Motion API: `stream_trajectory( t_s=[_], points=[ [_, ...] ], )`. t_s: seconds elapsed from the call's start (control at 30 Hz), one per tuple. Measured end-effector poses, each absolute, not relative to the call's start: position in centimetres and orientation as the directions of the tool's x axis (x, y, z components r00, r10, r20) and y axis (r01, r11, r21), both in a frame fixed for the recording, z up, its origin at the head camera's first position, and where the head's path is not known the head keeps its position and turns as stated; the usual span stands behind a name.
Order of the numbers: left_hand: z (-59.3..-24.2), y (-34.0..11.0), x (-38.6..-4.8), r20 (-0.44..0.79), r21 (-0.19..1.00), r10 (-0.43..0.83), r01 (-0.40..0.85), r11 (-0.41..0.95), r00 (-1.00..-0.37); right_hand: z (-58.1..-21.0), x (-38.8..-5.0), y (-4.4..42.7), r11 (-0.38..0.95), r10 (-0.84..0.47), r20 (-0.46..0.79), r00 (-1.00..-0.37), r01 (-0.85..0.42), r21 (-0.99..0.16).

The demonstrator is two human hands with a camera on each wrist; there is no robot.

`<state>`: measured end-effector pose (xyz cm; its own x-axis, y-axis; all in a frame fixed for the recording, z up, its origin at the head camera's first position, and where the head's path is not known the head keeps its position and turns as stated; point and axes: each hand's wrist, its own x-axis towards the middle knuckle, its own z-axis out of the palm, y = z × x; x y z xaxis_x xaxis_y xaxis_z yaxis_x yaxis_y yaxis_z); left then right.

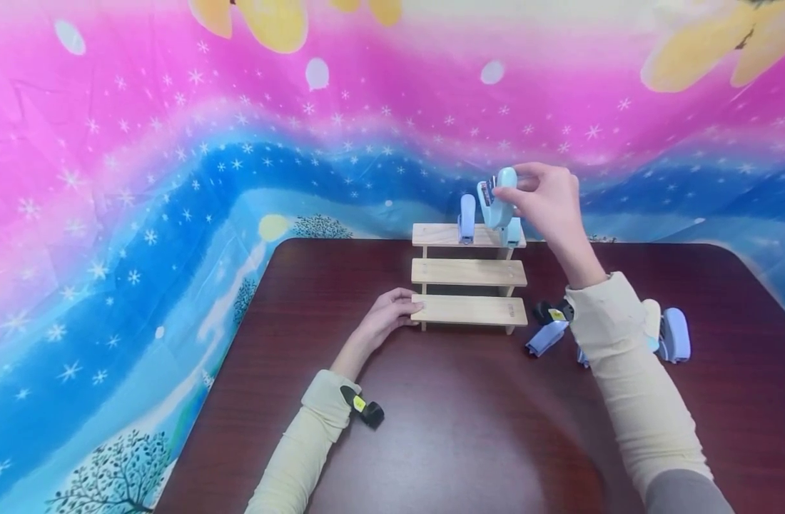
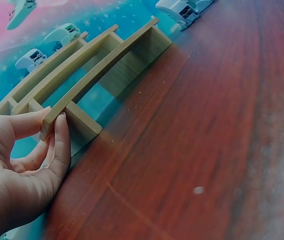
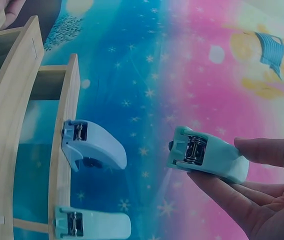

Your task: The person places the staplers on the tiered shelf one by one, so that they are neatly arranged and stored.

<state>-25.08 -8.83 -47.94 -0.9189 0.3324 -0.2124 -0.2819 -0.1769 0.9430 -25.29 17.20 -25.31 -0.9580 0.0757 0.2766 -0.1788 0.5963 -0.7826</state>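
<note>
My right hand holds a small mint-green stapler-like tool between thumb and fingers, above the top step of a three-step wooden rack. Metal parts show in its end window. On that top step stand a light-blue tool of similar shape and, to its right, another mint-green one, partly hidden behind the held one in the head view. My left hand pinches the left end of the rack's lowest board, thumb on one face and fingers on the other.
Right of the rack, a light-blue tool lies on the dark red-brown table. Farther right stands another light-blue one beside a pale one, partly behind my right sleeve. A patterned cloth hangs behind the table.
</note>
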Motion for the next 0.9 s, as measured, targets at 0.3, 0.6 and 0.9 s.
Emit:
stream_trajectory(
  t_s=[0.3,0.6,0.9],
  points=[
    [-48.1,-8.7,-25.1,-0.233,0.939,0.313,-0.296,-0.173,-0.921,-25.6,-26.5,15.2,0.607,0.026,0.272,-0.962,-0.201,-0.769],
    [-48.1,-8.8,-24.9,-0.211,0.941,0.315,-0.28,-0.191,-0.925,-26.5,-27.7,13.4,0.599,0.008,0.265,-0.964,-0.207,-0.773],
    [-48.3,-8.9,-25.2,-0.199,0.948,0.32,-0.265,-0.178,-0.926,-27.5,-28.4,11.9,0.613,-0.008,0.262,-0.965,-0.212,-0.761]
  ],
)
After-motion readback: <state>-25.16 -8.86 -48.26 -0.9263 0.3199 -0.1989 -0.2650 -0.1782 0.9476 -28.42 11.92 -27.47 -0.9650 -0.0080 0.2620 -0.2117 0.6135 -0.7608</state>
